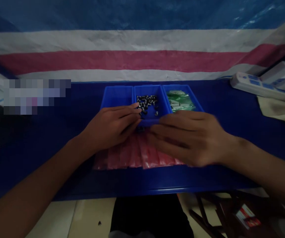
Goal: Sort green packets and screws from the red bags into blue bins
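Note:
My left hand point(115, 124) reaches over the front of the blue trays, its fingertips at the left edge of several small black-and-silver screw-like parts point(147, 100) in the middle tray point(166, 105). Its fingers are pressed together; anything between them is too small to name. My right hand point(192, 137) is blurred in front of the right tray, fingers bent toward the left; what it holds, if anything, cannot be made out. Beneath both hands lies a row of pink plastic bags point(137, 155). The right tray holds a green bag with white pieces point(180, 100).
The left blue tray point(119, 96) shows a bare bottom. A white power strip point(261, 86) and a beige cloth or paper point(278, 109) lie at the right on the blue table point(157, 180). A striped sheet hangs behind. A dark stool stands below right.

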{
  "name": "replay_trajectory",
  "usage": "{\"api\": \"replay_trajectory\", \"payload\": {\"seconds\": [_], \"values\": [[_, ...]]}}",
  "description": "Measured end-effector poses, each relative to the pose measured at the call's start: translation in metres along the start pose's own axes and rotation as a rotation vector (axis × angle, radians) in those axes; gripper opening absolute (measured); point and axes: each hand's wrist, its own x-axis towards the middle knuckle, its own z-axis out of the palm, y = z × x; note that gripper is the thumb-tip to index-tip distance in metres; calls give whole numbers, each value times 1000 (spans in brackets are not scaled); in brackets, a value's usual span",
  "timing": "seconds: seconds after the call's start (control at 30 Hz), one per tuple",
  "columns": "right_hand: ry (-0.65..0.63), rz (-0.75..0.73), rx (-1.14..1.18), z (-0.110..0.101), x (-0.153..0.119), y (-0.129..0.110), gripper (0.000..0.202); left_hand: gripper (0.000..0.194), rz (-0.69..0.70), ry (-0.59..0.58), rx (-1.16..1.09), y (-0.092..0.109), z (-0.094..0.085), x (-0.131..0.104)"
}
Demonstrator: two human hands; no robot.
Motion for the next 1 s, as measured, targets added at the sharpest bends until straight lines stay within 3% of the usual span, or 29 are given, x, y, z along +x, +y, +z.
{"api": "replay_trajectory", "payload": {"seconds": [0.07,0.13,0.2,0.43,0.6,0.83,1.0], "values": [[-90,-250,-339,17,17,16,34,19,13,-10,0,-1,0,-1],[-126,-332,-523,31,27,25,29,25,1,-28,-11,-2,-1,-1],[-134,-338,-565,40,29,28,23,29,-27,-52,-29,-1,-1,-2],[-50,-336,-472,50,19,26,29,19,3,-39,24,2,-2,0],[63,-311,-345,46,10,24,31,13,11,-37,25,2,-2,-1],[204,70,77,36,2,13,21,13,-16,-29,-23,1,-1,0],[207,-19,149,42,0,18,25,15,-30,-52,-11,1,-3,1]]}}
